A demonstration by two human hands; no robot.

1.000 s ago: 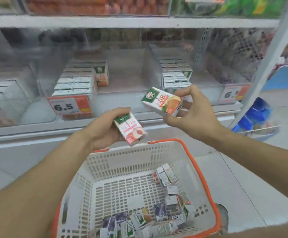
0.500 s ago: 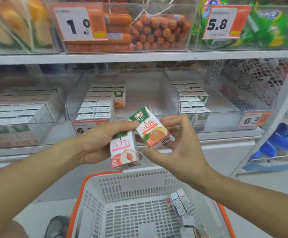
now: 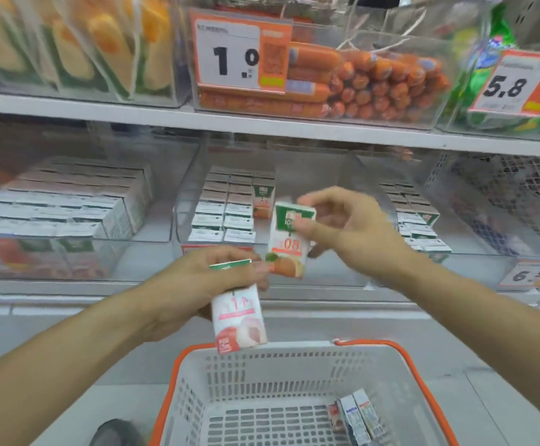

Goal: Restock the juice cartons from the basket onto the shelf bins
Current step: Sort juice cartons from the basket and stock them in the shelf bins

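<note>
The left hand [image 3: 194,284] grips a pink carton [image 3: 239,320] round its top, fingers curled over the green cap edge; the carton hangs upright, just above the far rim of the basket [image 3: 294,352]. The right hand [image 3: 345,226] pinches an orange carton [image 3: 289,239] at its upper part, thumb on the front face (print blurred), and holds it upright in front of the middle bin [image 3: 326,188]. That bin holds rows of cartons on its left side. Three cartons [image 3: 357,416] lie in the basket. The bins to left [image 3: 69,214] and right [image 3: 423,226] also hold cartons. Sausages [image 3: 374,85] sit on the shelf above.
</note>
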